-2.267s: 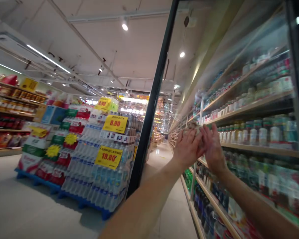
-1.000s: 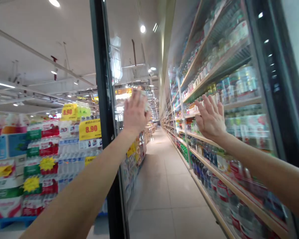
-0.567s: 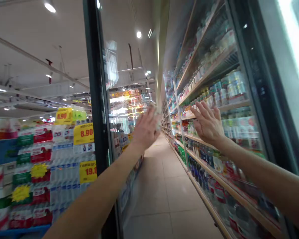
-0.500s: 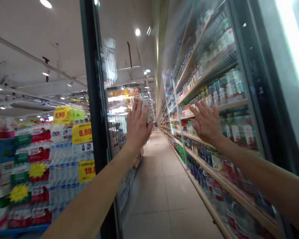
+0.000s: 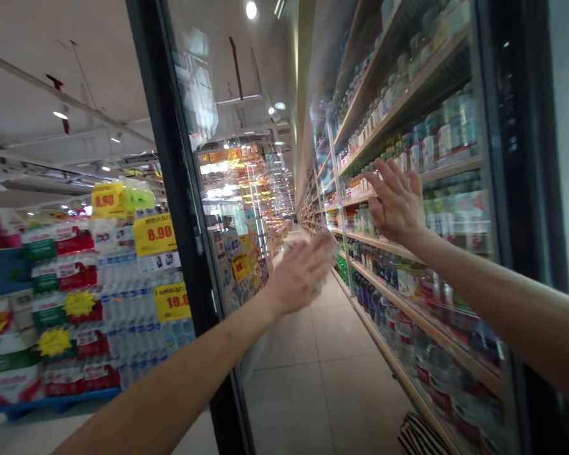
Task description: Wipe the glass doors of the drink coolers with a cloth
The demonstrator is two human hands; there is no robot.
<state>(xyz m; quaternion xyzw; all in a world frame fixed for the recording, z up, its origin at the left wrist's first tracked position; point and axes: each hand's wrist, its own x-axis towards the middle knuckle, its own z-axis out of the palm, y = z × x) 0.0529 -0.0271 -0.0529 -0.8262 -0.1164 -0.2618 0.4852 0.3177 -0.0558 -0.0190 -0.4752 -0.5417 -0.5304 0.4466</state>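
Note:
A glass door panel [image 5: 289, 354] with a black frame [image 5: 183, 145] fills the middle of the view. My left hand [image 5: 298, 275] lies against the glass, smeared by motion, and a pale wad like a cloth [image 5: 327, 243] shows under its fingers. How much of the wad it covers is hidden. Higher and to the right, my right hand [image 5: 398, 202] rests at the glass, its fingers apart and nothing in it. Rows of drink bottles [image 5: 431, 142] on shelves show behind my right hand.
To the left, packs of goods [image 5: 76, 278] are stacked on a blue pallet [image 5: 57, 401], with a yellow price sign [image 5: 155, 235] on them. A tiled aisle floor [image 5: 303, 385] runs away in the glass. Black-and-white striped fabric [image 5: 420, 436] shows at the bottom.
My left hand has swept right and down across the glass and tilted over to the right. My right hand sits slightly higher in the view, which has itself shifted.

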